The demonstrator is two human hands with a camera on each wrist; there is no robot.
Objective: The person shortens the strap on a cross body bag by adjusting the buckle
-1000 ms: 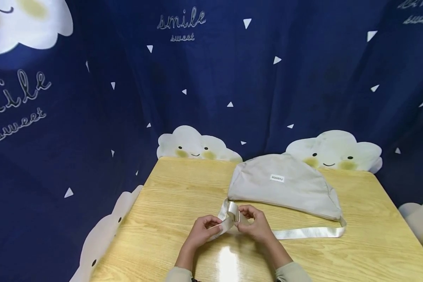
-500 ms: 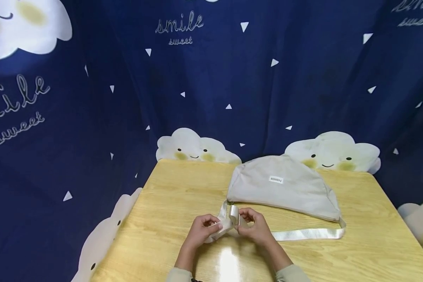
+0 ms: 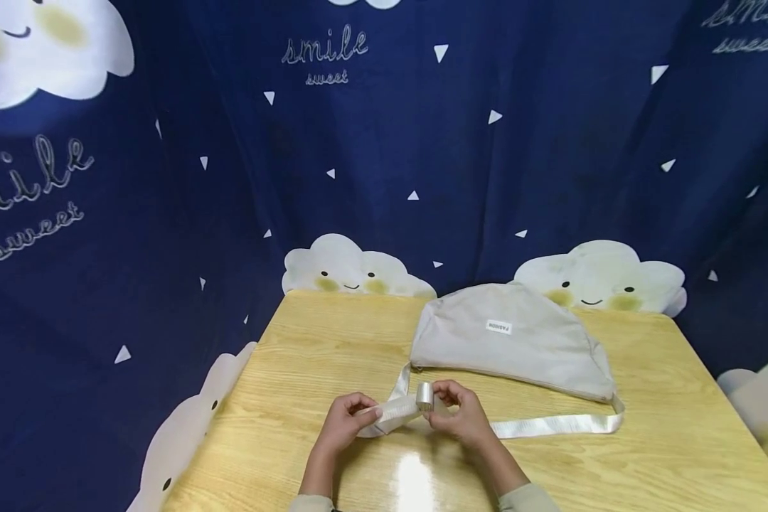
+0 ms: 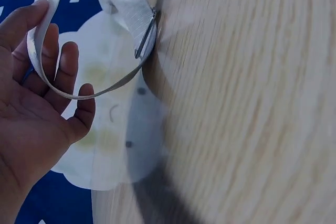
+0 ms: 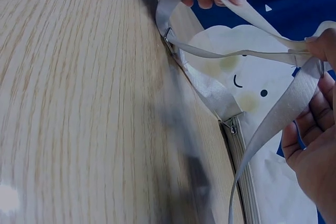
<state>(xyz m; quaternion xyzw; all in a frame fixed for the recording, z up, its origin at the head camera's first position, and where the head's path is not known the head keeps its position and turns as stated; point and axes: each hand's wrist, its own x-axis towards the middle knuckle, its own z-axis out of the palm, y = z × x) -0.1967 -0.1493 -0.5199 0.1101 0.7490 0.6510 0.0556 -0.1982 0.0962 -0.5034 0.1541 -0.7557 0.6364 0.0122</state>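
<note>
A light beige half-moon bag (image 3: 512,341) lies on the table, with a small white label on its side. Its pale webbing strap (image 3: 557,425) runs from the right end round to my hands. My left hand (image 3: 345,423) pinches the strap between thumb and fingers, and a loop hangs from there to a metal ring (image 4: 145,35) in the left wrist view. My right hand (image 3: 461,416) pinches the strap at a thin metal slider (image 5: 322,68), mostly covered by the fingers. A short curl of strap (image 3: 425,397) stands up beside the right fingertips.
The wooden table (image 3: 307,341) carries the bag towards its back edge. Behind it hangs a dark blue curtain (image 3: 384,142) printed with clouds and triangles. A zipper pull (image 5: 231,126) shows at the bag's near corner.
My left hand has moved left, away from the right hand, drawing out the strap between them. The right hand stays nearly in place, and the strap's curl has turned more upright.
</note>
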